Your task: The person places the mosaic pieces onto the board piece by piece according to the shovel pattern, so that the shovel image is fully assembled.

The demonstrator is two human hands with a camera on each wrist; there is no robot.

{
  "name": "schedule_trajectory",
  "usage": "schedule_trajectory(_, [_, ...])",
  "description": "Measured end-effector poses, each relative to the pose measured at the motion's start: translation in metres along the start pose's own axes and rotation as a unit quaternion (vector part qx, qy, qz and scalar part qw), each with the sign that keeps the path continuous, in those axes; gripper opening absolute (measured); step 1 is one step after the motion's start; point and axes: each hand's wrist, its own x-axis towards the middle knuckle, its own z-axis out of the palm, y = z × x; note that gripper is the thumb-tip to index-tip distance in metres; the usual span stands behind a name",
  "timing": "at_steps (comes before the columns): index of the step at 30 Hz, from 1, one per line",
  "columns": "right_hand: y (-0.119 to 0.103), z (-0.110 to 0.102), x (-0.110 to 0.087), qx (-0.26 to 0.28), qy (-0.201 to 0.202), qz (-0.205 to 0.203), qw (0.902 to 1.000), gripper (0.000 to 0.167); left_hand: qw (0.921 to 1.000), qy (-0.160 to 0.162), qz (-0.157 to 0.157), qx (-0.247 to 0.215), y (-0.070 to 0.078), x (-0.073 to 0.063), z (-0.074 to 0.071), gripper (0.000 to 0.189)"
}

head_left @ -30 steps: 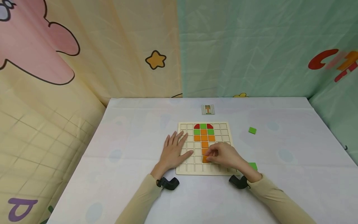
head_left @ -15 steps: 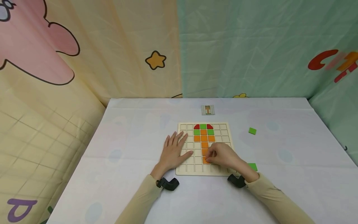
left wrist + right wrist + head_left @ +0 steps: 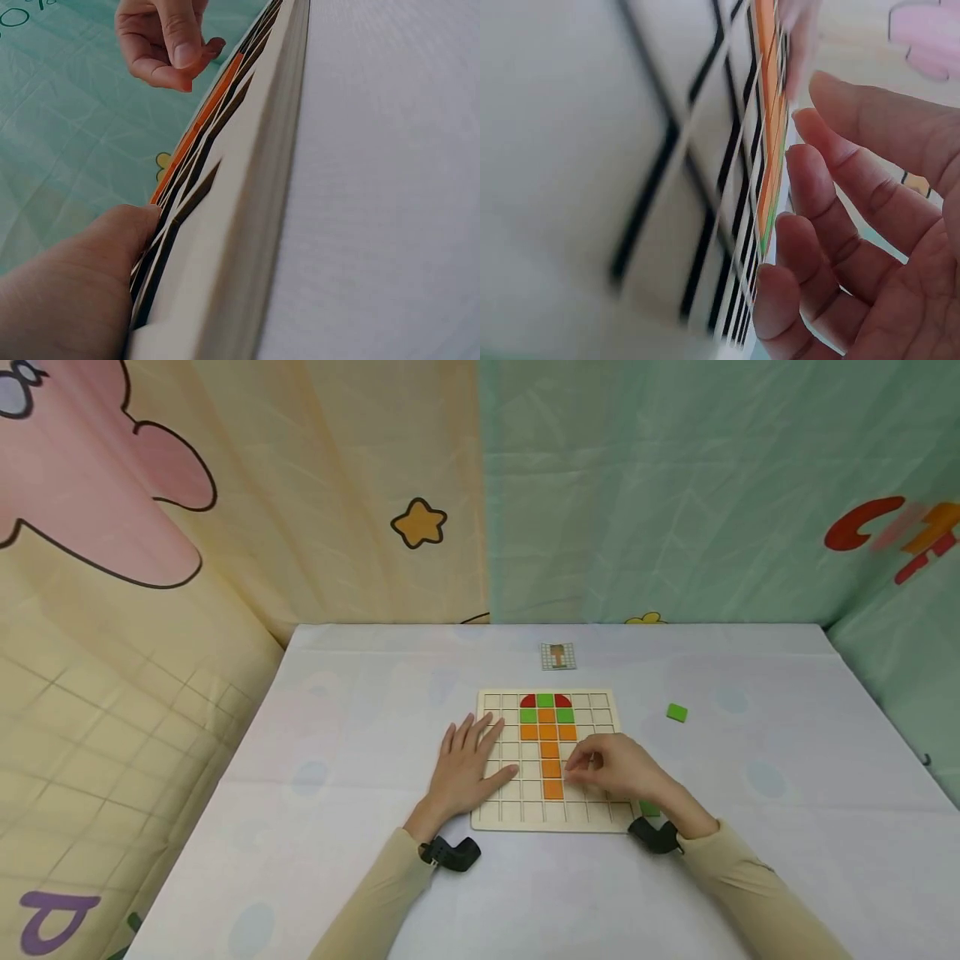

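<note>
A pale wooden grid board [image 3: 525, 825] lies flat on the table. Red quarter-round tiles and green and orange square tiles sit in its cells, with an orange column running down the middle. The lowest orange tile [image 3: 552, 790] lies flat in its cell. My left hand [image 3: 465, 768] rests spread over the board's left side, fingers straight. Just right of the orange column, my right hand [image 3: 618, 768] hovers with loosely bent fingers. In the right wrist view, nothing shows between the thumb and fingers of that hand [image 3: 855, 217].
One green tile [image 3: 677, 713] lies on the table right of the board. Another green tile [image 3: 649, 808] is partly hidden by my right wrist. A small card with a printed grid picture [image 3: 558, 657] lies beyond the board. Curtains stand behind the table.
My right hand has let go of the lowest orange tile and moved right and slightly up, uncovering it. The left hand stays in place.
</note>
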Motion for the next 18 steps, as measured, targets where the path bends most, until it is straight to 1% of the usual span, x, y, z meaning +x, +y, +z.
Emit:
schedule_trajectory(4, [0.022,-0.017,0.000,-0.004,0.035,0.042,0.9985,0.006,1.0000,-0.007,-0.004,0.001,0.000,-0.001,0.000,0.074])
schedule_trajectory(6, [0.032,-0.027,0.000,-0.006,0.064,0.060,0.9962,0.008,0.9999,-0.009,-0.004,0.000,0.000,-0.001,0.000,0.075])
schedule_trajectory(9, [0.044,-0.041,-0.001,-0.015,0.115,0.082,0.9899,0.010,1.0000,-0.007,-0.002,0.002,0.000,-0.001,0.000,0.074])
schedule_trajectory(11, [0.052,-0.050,-0.003,-0.023,0.137,0.098,0.9854,0.013,1.0000,-0.007,-0.001,0.004,-0.001,0.000,0.001,0.074])
schedule_trajectory(14, [0.063,-0.063,-0.006,-0.031,0.150,0.132,0.9794,0.022,1.0000,-0.005,-0.001,0.004,-0.001,0.000,0.001,0.074])
schedule_trajectory(18, [0.075,-0.077,-0.009,-0.041,0.141,0.165,0.9753,0.038,1.0000,-0.002,0.001,0.001,-0.001,0.000,0.000,0.074])
